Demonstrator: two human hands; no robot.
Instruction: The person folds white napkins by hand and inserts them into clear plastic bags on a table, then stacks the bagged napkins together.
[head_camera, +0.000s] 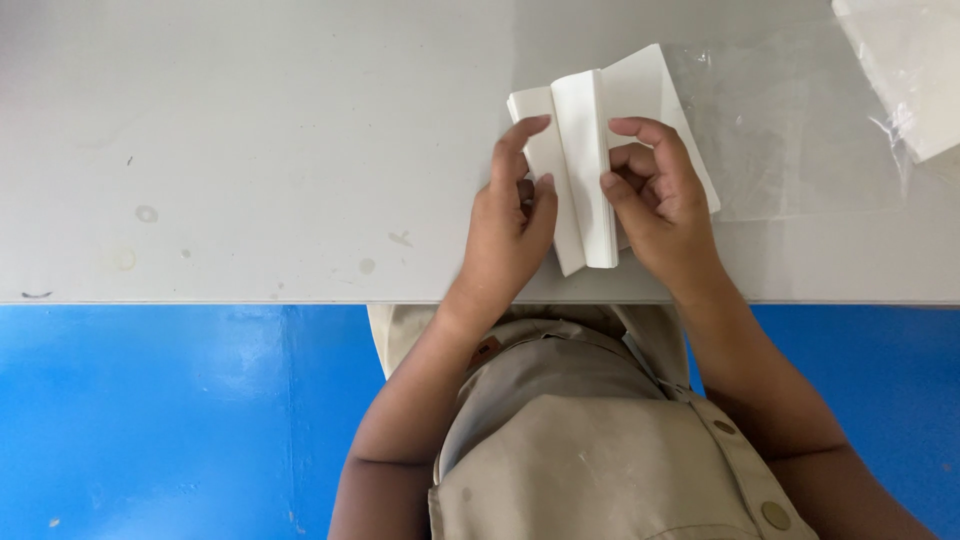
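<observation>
Both hands press on the folded paper (600, 150) near the table's (250, 150) near edge: left hand (510, 225) pins its left flap, right hand (660, 205) pinches the raised centre fold.

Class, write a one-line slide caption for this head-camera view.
Left hand and right hand press a folded white paper on a grey table.

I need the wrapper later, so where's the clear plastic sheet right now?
In the head view, the clear plastic sheet lies flat on the grey table, right of the folded white paper and partly under it.
</observation>
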